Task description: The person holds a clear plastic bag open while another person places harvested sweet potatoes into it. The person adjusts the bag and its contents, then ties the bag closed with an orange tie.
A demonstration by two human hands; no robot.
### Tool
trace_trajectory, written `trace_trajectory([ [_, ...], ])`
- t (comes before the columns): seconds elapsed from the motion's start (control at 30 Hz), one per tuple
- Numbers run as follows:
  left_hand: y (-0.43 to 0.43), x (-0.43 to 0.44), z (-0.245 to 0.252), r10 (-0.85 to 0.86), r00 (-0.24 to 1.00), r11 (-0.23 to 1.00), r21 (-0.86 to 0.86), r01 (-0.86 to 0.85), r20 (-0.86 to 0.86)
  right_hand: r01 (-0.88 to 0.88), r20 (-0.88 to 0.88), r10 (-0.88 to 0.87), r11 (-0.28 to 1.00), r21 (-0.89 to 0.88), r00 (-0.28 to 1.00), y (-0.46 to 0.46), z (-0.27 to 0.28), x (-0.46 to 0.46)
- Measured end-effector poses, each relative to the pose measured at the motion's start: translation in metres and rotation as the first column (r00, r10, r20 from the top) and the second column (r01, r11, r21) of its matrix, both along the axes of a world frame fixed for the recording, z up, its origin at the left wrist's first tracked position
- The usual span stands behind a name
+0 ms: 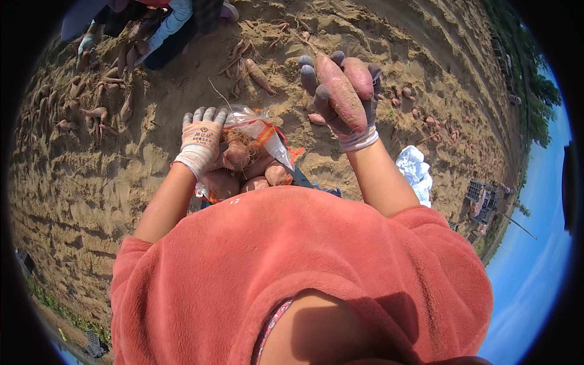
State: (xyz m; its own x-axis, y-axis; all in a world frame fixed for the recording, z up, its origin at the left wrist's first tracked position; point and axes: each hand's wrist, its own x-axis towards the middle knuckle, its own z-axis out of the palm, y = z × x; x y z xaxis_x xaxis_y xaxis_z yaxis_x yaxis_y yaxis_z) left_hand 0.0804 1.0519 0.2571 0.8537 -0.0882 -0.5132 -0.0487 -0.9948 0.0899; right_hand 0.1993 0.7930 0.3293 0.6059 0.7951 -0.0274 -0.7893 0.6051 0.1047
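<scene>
My right hand (340, 102), in a grey-palmed knit glove, is palm up and holds two sweet potatoes. The long sweet potato (340, 91) lies across the palm with a thin root trailing from its tip; the shorter sweet potato (358, 77) sits beside it. My left hand (200, 137), in a striped glove bearing writing, lies back up at the left side of a clear plastic bag (277, 153) with red and orange bands. Its palm side is hidden, so its grip is unclear. Several large sweet potatoes (237, 157) fill the bag right before my body.
Loose sweet potatoes (259, 76) lie on the sandy soil ahead and in a heap (98, 112) at left. A co-worker (169, 27) bends over sweet potatoes at upper left. A crumpled white sheet (415, 173) lies by my right arm; crates (482, 198) stand far right.
</scene>
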Motion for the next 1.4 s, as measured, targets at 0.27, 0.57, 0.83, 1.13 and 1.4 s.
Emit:
trace_trajectory([
  [0.27, 0.015, 0.024, -0.035, 0.013, 0.996, 0.997, -0.071, -0.020, -0.093, -0.194, -0.024, 0.215, 0.819, -0.540, 0.976, 0.011, -0.008, -0.039],
  [0.57, 0.021, 0.010, -0.032, 0.130, 0.991, 0.990, -0.059, -0.129, 0.025, -0.566, -0.445, 0.353, 0.447, -0.693, 0.823, 0.038, -0.072, -0.108],
  [0.83, 0.046, 0.015, -0.048, 0.334, 0.943, 0.930, -0.170, -0.327, 0.011, 0.585, 0.155, 0.982, 0.062, -0.808, 0.111, 0.083, -0.097, -0.120],
  [1.13, 0.058, 0.007, -0.060, 0.395, 0.914, 0.879, -0.248, -0.406, -0.095, 0.610, -0.068, 0.965, 0.105, -0.786, -0.254, 0.048, -0.102, -0.100],
  [1.4, 0.065, -0.001, -0.050, 0.377, 0.917, 0.917, -0.087, -0.389, -0.126, 0.710, -0.181, 0.966, -0.260, -0.654, 0.188, 0.014, -0.096, -0.099],
])
